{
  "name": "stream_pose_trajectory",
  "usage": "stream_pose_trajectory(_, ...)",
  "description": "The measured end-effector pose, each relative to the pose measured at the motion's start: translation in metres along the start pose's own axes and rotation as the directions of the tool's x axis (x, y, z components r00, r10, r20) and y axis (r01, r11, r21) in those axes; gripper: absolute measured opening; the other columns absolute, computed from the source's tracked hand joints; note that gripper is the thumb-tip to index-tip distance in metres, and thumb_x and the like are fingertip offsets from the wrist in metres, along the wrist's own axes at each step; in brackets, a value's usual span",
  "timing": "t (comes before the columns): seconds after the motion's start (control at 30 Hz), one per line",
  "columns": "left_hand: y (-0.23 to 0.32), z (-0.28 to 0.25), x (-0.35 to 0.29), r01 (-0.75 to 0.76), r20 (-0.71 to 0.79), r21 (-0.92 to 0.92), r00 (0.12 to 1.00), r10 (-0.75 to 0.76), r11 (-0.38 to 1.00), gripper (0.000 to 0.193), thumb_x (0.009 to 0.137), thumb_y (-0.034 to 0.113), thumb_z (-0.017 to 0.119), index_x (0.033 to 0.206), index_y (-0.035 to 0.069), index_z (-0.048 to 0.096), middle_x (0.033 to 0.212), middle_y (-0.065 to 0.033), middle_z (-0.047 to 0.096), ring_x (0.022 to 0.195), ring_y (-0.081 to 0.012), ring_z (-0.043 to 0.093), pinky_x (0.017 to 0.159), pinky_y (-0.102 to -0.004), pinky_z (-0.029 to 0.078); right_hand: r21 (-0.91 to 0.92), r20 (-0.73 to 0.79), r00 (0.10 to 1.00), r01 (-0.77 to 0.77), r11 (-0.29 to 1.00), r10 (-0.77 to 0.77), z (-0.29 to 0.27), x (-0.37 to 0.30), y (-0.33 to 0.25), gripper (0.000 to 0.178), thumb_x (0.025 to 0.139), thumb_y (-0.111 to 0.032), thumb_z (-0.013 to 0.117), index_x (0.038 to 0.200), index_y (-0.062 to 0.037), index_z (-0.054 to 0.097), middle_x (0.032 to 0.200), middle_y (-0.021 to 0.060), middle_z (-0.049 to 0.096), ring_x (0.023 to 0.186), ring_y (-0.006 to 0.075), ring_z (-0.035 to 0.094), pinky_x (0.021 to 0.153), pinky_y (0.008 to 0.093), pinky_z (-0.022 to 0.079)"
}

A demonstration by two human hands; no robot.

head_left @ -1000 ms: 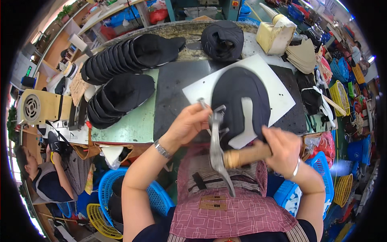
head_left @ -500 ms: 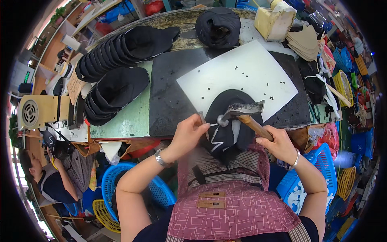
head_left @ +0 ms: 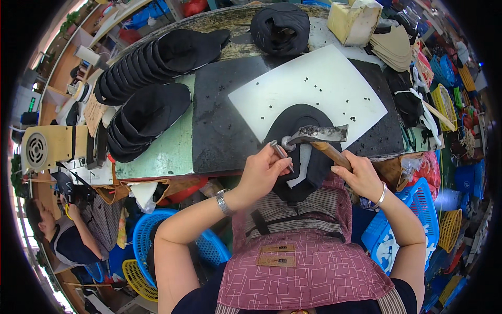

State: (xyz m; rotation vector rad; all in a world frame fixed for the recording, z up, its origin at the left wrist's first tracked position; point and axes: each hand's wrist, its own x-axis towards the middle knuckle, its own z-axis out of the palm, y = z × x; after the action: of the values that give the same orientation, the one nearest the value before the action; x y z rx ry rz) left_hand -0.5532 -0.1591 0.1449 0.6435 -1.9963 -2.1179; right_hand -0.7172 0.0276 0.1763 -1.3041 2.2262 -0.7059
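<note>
A black cap (head_left: pixel 300 116) lies with its brim over the white board (head_left: pixel 324 68), and its crown hangs toward my lap. A pale strip (head_left: pixel 305 157) shows inside it. My left hand (head_left: pixel 261 170) is closed around a slim metal punch (head_left: pixel 276 148), held tilted over the cap's left side. In my right hand (head_left: pixel 362 178) is the wooden handle of a hammer (head_left: pixel 319 134). Its metal head hovers across the brim, with the rounded face close to the punch. I cannot tell whether they touch.
Stacked black caps (head_left: pixel 149 107) stand at the left, beside a beige machine (head_left: pixel 37 149). Another black cap (head_left: pixel 280 29) and a yellowish block (head_left: pixel 354 23) sit at the back. Small black bits dot the board. Blue baskets (head_left: pixel 146 230) flank me, and a person (head_left: pixel 73 230) is at far left.
My left hand has shifted right with the punch, which now leans over the cap. The hammer has risen slightly and moved a little right. The cap's crown has turned somewhat.
</note>
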Motion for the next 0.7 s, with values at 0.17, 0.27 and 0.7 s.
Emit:
stream_pose_trajectory(0.17,-0.010,0.005,-0.003,-0.248,-0.032,0.350,0.961,0.276,0.903,0.010,0.081,0.007,0.060,0.085,0.001,0.052,0.067,-0.0077,0.062,0.063,-0.0111,0.061,0.056,-0.0248,0.048,0.274,-0.151,0.987,-0.003,0.962,0.047,-0.027,-0.020,-0.025,0.027,0.078,-0.024,0.061,0.087,-0.0002,0.053,0.059,0.0128,0.055,0.051,0.0260,0.054,0.049,0.0342,0.041)
stream_pose_trajectory(0.27,-0.012,0.003,-0.009,-0.483,0.141,0.601,0.848,0.511,0.637,0.014,0.077,0.009,0.064,0.084,0.003,0.053,0.064,-0.0097,0.059,0.056,-0.0188,0.060,0.050,-0.0272,0.046,0.762,-0.408,0.890,0.454,0.462,-0.202,-0.039,-0.035,-0.046,0.019,0.083,-0.025,0.057,0.085,-0.0062,0.055,0.054,0.0054,0.048,0.046,0.0148,0.048,0.043,0.0239,0.039)
stream_pose_trajectory(0.7,-0.007,0.006,-0.001,-0.303,-0.012,0.557,0.928,0.373,0.773,0.011,0.079,0.008,0.062,0.084,0.002,0.054,0.072,-0.0102,0.063,0.061,-0.0142,0.062,0.053,-0.0241,0.048,0.299,-0.263,0.964,0.050,0.953,0.032,-0.052,-0.063,-0.019,0.016,0.072,-0.013,0.058,0.075,0.0023,0.053,0.061,0.0133,0.053,0.054,0.0198,0.052,0.051,0.0324,0.042)
